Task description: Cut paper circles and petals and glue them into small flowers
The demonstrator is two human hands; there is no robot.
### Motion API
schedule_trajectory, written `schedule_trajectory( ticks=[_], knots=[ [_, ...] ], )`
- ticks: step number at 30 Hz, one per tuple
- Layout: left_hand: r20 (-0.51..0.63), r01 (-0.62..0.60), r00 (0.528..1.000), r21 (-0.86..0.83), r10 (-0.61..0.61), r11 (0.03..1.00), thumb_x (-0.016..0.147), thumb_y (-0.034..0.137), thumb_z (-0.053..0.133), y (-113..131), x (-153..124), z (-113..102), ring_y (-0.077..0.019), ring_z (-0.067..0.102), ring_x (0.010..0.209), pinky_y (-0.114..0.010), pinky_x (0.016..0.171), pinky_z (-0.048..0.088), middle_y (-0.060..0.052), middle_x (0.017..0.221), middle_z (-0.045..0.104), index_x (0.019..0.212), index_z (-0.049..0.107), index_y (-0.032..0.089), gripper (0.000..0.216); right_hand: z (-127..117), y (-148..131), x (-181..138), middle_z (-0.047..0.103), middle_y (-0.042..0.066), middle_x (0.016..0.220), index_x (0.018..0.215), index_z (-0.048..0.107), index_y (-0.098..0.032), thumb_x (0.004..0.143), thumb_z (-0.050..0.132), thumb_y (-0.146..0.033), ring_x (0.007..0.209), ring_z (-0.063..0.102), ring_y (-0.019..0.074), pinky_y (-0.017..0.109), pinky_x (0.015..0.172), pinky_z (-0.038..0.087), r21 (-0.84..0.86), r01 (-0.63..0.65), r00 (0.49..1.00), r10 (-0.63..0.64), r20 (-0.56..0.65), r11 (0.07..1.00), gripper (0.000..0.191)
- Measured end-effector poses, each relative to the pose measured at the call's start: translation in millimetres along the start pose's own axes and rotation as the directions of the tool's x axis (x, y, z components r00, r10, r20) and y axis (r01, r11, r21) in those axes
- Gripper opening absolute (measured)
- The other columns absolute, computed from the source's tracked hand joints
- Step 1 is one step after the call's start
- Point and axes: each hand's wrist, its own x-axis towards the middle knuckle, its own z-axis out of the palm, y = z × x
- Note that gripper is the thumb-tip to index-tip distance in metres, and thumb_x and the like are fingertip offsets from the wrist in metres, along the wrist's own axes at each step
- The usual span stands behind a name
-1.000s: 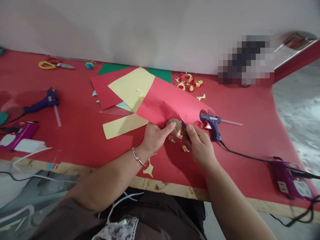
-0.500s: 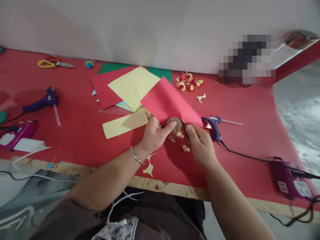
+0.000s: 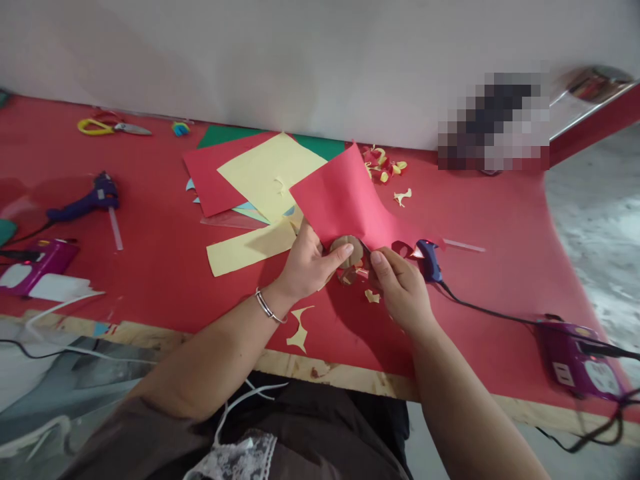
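Scissors with yellow handles and metal blades (image 3: 114, 127) lie along the desk's (image 3: 165, 173) back edge, with a pale yellow rectangular paper strip (image 3: 245, 251) to their right, nearer the front edge. Over the desk's front half, the left hand (image 3: 306, 268) is clamped on a round brown cardboard disc (image 3: 345, 242) against a bent red paper sheet (image 3: 335, 200), while the right hand (image 3: 403, 287) is closed around a dark, slim cutting tool (image 3: 366, 247), mostly hidden. Farther right lie a blue plastic glue gun (image 3: 431, 263) and, by the front and right edges, a purple plastic power box (image 3: 575, 360).
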Motion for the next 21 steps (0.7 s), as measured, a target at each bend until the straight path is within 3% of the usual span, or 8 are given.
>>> schedule_trajectory(
  ticks=[12,21],
  knots=[
    [0.061,0.008,0.998,-0.010,-0.008,1.000,0.089,0.037,0.087,0.8,2.3,-3.5,-0.0338,0.069,0.132,-0.053,0.118,0.055,-0.017,0.138,0.071,0.128,0.057,0.020,0.052,-2.3,0.9,1.0,0.047,-0.004,0.059,0.074,0.049,-0.025,0.101,0.050,-0.082,0.054,0.041,0.0135,0.030,0.054,0.032,-0.032,0.022,1.000,-0.021,0.017,0.999,0.063],
    [-0.080,0.154,0.984,-0.073,-0.160,0.985,0.080,0.027,0.092,-0.5,-4.2,1.3,-0.0322,0.069,0.127,-0.049,0.109,0.059,-0.012,0.132,0.070,0.122,0.056,0.023,0.055,-2.5,7.9,5.0,0.044,-0.004,0.060,0.074,0.049,-0.025,0.099,0.049,-0.085,0.056,0.040,0.0138,0.029,0.053,0.030,-0.041,-0.024,0.997,0.027,0.068,0.999,0.065]
  ],
)
